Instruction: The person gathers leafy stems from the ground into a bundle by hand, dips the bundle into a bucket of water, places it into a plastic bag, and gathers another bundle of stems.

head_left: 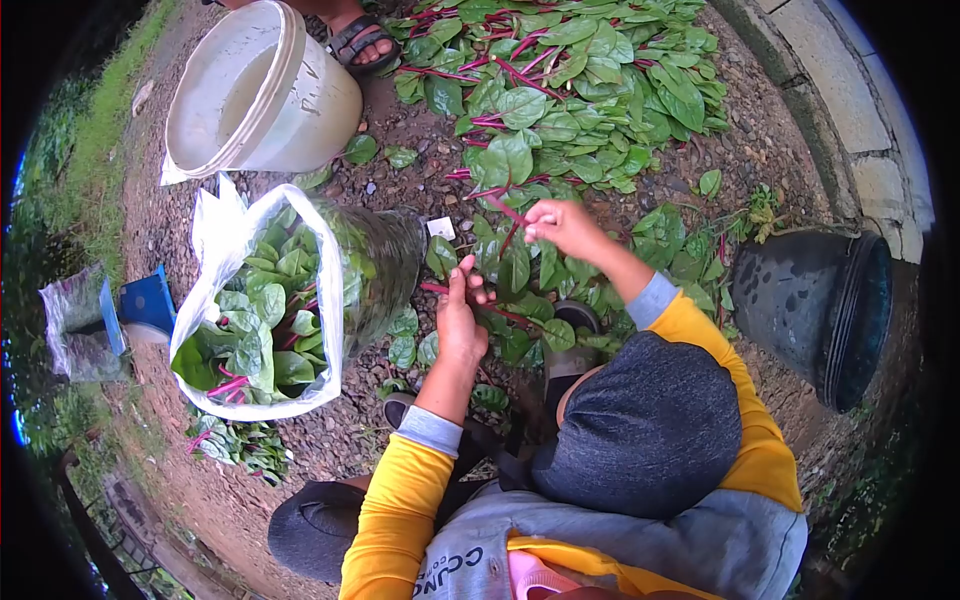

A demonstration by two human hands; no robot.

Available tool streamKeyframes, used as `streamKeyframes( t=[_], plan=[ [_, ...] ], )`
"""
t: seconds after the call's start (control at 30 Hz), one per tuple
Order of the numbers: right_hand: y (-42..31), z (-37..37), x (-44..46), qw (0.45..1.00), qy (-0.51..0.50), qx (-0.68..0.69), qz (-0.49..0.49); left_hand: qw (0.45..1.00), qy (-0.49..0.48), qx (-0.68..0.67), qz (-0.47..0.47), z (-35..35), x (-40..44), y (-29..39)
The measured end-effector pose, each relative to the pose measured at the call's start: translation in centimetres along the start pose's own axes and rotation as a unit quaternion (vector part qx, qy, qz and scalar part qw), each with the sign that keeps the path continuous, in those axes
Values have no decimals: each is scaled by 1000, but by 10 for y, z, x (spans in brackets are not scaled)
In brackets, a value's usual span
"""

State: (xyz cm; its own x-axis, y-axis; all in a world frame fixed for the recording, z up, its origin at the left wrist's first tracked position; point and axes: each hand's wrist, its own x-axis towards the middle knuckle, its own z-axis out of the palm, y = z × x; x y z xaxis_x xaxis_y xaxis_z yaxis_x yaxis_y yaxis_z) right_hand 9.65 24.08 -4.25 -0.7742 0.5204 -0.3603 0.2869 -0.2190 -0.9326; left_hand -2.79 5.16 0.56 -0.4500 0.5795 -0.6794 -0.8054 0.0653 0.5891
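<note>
My left hand is closed around a leafy red stem, whose leaves hang to the right. Above it and to the right, my right hand pinches another red stem with green leaves. Beyond both hands lies a big pile of red-stemmed leaves on the gravel. More loose leaves lie beneath and beside my hands. Left of my left hand stands a clear plastic bag, its white rim open, packed with leaves.
A white bucket leans at the upper left beside another person's sandaled foot. On the right a dark bucket lies tipped. A blue object sits at far left. A concrete edge runs along the upper right.
</note>
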Motion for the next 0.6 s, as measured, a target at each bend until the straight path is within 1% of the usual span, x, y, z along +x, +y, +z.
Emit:
streamKeyframes(
  t=[0.07, 0.13, 0.17, 0.2, 0.27, 0.3, 0.4, 0.43, 0.47, 0.5, 0.53, 0.6],
  plan=[
    [1, 21, -6, 999, -35, 23, 3, 1000, 20, -10, 12, 1, 4, -7],
    [3, 43, -12, 998, -49, 22, 21, 999, 42, 0, 0, 10, 0, -5],
    [3, 52, -14, 996, -83, 41, 16, 999, 53, 5, -6, 14, -2, -5],
    [10, 62, -16, 994, -96, 60, 4, 999, 33, 3, 5, 15, -2, -7],
    [-1, 73, -22, 988, -122, -78, -58, 1000, -6, 0, 27, 14, 0, -14],
    [-2, 75, -21, 981, -132, -133, -46, 1000, -17, 19, 3, 9, -2, -14],
    [-1, 63, -10, 969, -155, -162, -107, 1000, 3, -13, 2, 1, 0, -18],
    [-23, 53, -7, 966, -152, -178, -104, 1000, -1, -18, 20, 1, 2, -17],
    [-18, 44, 4, 951, -115, -257, -128, 998, -32, -29, 42, 1, 3, -16],
    [-19, 35, 12, 920, -66, -356, -152, 998, -31, -33, 44, -1, 5, -15],
    [-17, 25, 20, 875, -15, -451, -173, 998, -30, -37, 47, -4, 7, -15],
    [3, 3, 37, 802, 1, -557, -213, 999, -18, -29, 27, -9, 6, -14]
  ],
)
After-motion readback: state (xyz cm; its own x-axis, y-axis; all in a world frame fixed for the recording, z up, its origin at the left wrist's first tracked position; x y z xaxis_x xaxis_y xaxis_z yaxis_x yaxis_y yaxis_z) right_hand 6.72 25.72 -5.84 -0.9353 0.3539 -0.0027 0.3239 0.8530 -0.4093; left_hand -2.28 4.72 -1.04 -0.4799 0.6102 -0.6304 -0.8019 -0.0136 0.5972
